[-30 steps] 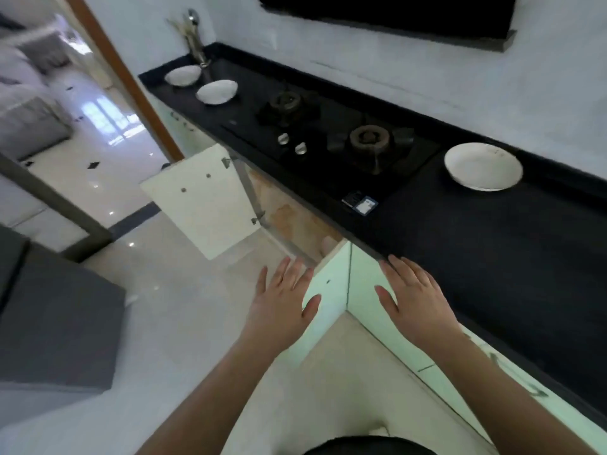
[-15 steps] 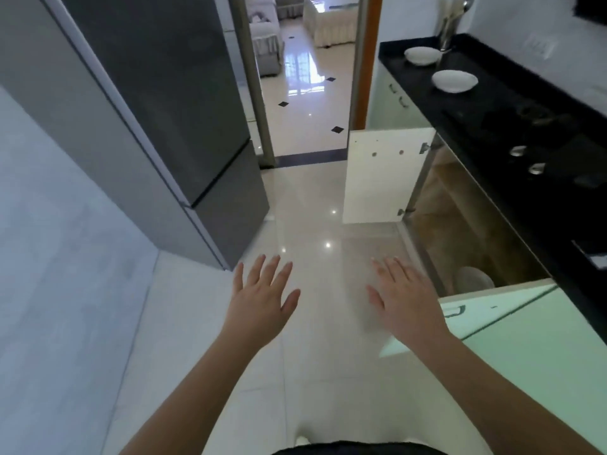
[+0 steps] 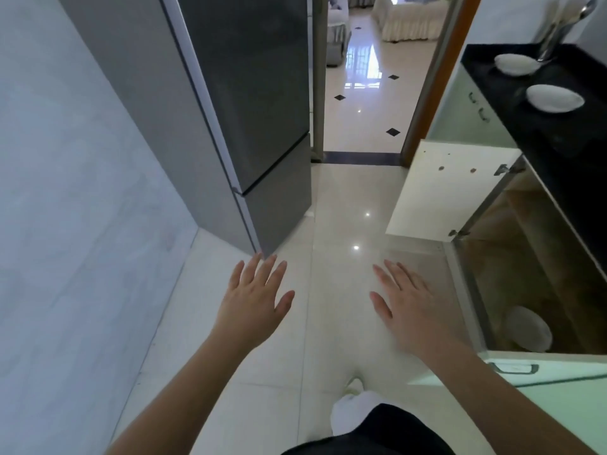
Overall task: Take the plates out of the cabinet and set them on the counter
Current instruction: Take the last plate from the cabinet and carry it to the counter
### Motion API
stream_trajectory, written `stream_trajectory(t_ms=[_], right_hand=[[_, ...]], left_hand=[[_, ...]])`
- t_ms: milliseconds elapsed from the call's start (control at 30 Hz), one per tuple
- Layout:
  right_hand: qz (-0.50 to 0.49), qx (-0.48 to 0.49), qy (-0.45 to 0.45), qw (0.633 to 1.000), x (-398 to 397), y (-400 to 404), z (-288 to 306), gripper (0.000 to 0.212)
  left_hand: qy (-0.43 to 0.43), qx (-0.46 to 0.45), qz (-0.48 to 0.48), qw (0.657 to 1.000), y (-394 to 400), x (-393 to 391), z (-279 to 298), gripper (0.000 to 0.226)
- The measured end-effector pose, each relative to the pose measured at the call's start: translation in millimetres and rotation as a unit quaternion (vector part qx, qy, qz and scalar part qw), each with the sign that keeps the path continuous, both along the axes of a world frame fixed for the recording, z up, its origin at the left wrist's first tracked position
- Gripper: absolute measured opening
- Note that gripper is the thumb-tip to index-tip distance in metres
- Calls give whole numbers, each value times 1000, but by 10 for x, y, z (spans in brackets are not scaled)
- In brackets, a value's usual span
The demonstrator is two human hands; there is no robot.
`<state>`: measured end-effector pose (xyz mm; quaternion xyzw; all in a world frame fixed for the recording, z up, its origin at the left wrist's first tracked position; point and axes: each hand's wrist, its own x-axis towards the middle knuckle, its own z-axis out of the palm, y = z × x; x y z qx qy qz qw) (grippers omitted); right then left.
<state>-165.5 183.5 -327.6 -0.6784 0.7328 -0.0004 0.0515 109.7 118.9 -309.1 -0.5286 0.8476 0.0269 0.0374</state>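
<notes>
Now the grey fridge [image 3: 249, 103] is looming on the left while the black desk [image 3: 538, 133] is running along the right, its cabinet [image 3: 538, 274] standing open. One plate [image 3: 528, 328] is sitting inside it; two plates [image 3: 555, 98] are lying on the desk. Left hand [image 3: 253, 303] and right hand [image 3: 410, 310] are hovering over the floor, each grip spread and holding nothing.
</notes>
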Motion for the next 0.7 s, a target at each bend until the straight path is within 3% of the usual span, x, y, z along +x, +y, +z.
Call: stream_trajectory(t_ms=[267, 500, 700], right_hand=[[-51, 1, -39, 998, -508, -855, -121, 59], [-74, -40, -50, 995, -1070, -1505, 12, 56], [-97, -7, -73, 993, -1385, -1940, -94, 62]], left_hand=[[25, 15, -37, 999, -1036, -830, 26, 77], [7, -9, -92, 996, -1841, -1506, 128, 72], [-33, -41, -134, 990, -2319, -1891, 36, 71]])
